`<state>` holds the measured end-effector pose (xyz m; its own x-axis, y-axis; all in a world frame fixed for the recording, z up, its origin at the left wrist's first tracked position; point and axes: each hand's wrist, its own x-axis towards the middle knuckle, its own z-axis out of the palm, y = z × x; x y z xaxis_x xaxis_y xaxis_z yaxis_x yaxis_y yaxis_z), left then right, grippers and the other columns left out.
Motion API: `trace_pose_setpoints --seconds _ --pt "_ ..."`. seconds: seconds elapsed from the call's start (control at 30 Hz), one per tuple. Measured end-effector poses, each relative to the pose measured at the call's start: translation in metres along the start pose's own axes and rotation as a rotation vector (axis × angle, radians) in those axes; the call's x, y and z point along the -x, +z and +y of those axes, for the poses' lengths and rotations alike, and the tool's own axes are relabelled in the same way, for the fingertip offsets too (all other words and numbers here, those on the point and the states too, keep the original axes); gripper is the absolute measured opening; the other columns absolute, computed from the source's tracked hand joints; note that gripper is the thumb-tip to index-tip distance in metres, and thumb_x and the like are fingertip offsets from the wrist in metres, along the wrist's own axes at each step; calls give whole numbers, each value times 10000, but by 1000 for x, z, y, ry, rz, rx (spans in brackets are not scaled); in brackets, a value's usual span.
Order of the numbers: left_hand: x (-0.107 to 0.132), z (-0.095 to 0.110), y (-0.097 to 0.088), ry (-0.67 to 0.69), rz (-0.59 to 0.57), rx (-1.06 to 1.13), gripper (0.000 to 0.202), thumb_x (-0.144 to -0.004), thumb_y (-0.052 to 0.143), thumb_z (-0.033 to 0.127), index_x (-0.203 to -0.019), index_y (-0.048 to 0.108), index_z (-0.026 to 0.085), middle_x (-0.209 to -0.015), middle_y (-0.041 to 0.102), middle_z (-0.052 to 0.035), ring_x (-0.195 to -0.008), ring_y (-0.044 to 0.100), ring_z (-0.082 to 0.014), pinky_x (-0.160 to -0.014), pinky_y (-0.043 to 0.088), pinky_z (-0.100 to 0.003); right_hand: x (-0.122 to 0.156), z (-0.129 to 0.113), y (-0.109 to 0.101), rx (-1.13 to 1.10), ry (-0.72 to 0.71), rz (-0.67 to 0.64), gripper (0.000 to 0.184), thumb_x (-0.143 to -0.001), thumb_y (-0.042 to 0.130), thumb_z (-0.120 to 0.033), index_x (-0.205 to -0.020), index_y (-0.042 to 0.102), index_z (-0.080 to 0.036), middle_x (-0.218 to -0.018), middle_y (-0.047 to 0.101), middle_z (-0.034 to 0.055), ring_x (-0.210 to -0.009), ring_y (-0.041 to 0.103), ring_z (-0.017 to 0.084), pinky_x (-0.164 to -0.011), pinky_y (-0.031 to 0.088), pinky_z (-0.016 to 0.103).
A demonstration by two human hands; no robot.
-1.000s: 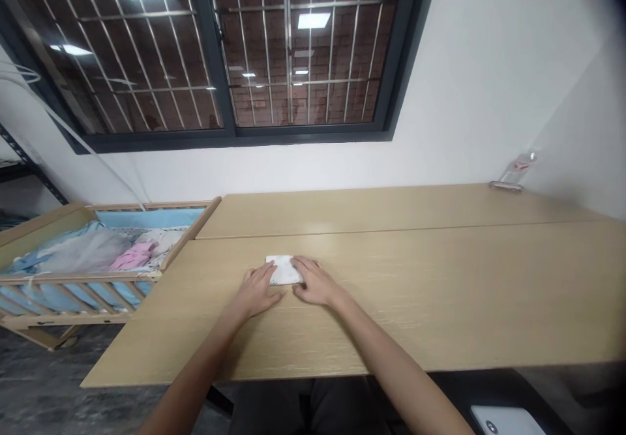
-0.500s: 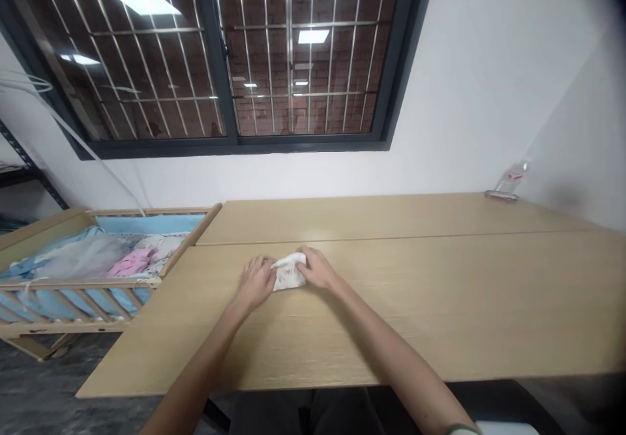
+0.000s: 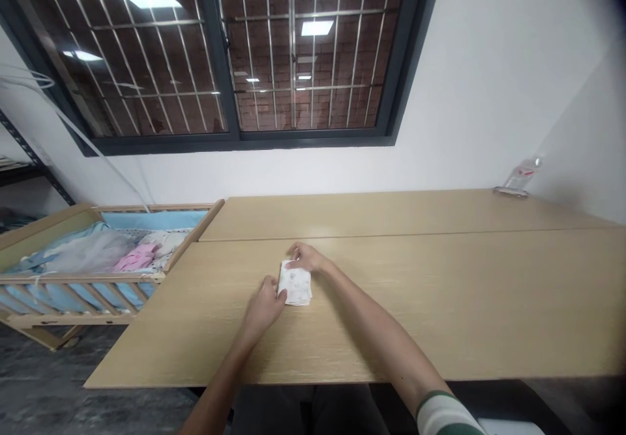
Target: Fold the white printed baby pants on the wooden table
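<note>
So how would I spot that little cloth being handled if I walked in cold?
Find the long pale wooden table under the barred window. Near its left end, both hands meet: the left hand at the near edge, the right hand at the far edge. Between them lies the folded white cloth, small, faintly printed, the only fabric on the tabletop.

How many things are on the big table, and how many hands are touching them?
Folded white cloth: 1, lying on the table
Clear plastic bottle: 1, at the far right corner
Hands on the cloth: 2, the left hand at its near edge and the right hand at its far edge
Total: 2 things, 2 hands
</note>
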<state>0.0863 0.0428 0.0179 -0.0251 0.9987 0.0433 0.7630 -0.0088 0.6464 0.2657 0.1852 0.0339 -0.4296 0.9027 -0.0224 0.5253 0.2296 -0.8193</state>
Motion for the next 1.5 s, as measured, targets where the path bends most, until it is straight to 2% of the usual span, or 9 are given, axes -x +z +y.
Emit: trace_pose_setpoints --seconds 0.13,0.27,0.37,0.47,0.6,0.8,0.93,1.23,1.5 --pt "9 9 4 -43 -11 -147 265 -974 504 322 -1202 506 187 -1084 730 -138 -974 709 -302 -764 462 -341 -8 13 12 1 -10 10 489 -712 878 -261 -1112 619 -149 -870 692 18 -727 653 149 -598 489 231" --pt "19 19 2 -52 -11 -241 274 -991 478 335 -1211 518 177 -1063 730 -152 -996 697 -316 -809 461 -363 -4 6 9 16 -28 22 412 -780 825 -252 -1127 636 -135 -949 732 65 -839 687 188 -720 544 282" --pt "30 24 -1 -9 122 -356 291 -999 460 344 -1189 559 147 -1086 705 -173 -1065 660 -330 -882 461 -396 12 -10 -1 87 -134 91 375 -940 661 -370 -1239 626 -146 -1186 720 140 -1084 680 246 -946 536 383" --pt "48 27 7 163 287 -411 347 -1006 445 339 -1250 572 127 -1214 663 -172 -1132 619 -311 -945 461 -406 40 -31 -8 256 -335 112 517 -1023 480 -506 -1412 557 -174 -1454 583 165 -1356 533 299 -1144 403 478" --pt "74 30 38 363 339 -429 511 -990 483 360 -1424 505 92 -1464 523 -211 -1357 471 -349 -1012 446 -433 85 -55 4 394 -544 -90 584 -1059 356 -526 -1547 429 -214 -1600 430 106 -1506 348 270 -1251 245 473" --pt "82 30 60 313 275 -464 478 -983 506 397 -1370 621 141 -1366 620 -200 -1315 496 -389 -1016 429 -494 121 -55 28 417 -614 -384 585 -1071 370 -469 -1598 314 -223 -1651 318 60 -1554 232 220 -1286 142 423" --pt "79 31 55 308 259 -473 527 -999 473 454 -1390 604 125 -1428 575 -219 -1381 440 -399 -1023 430 -494 112 -36 23 425 -539 -424 562 -1080 339 -457 -1590 327 -221 -1656 296 46 -1560 211 208 -1291 125 417" --pt "79 28 56 274 258 -472 585 -1010 448 497 -1502 486 182 -1570 437 -192 -1435 395 -379 -1047 420 -489 57 2 -7 478 -458 -285 603 -1068 319 -530 -1607 265 -265 -1681 214 -7 -1576 138 207 -1304 48 427" --pt "74 29 49 286 270 -452 491 -1018 448 446 -1431 561 205 -1511 508 -170 -1386 444 -347 -1031 404 -465 48 10 -7 512 -421 -223 680 -1051 249 -603 -1621 241 -232 -1699 168 23 -1581 103 217 -1299 23 403"
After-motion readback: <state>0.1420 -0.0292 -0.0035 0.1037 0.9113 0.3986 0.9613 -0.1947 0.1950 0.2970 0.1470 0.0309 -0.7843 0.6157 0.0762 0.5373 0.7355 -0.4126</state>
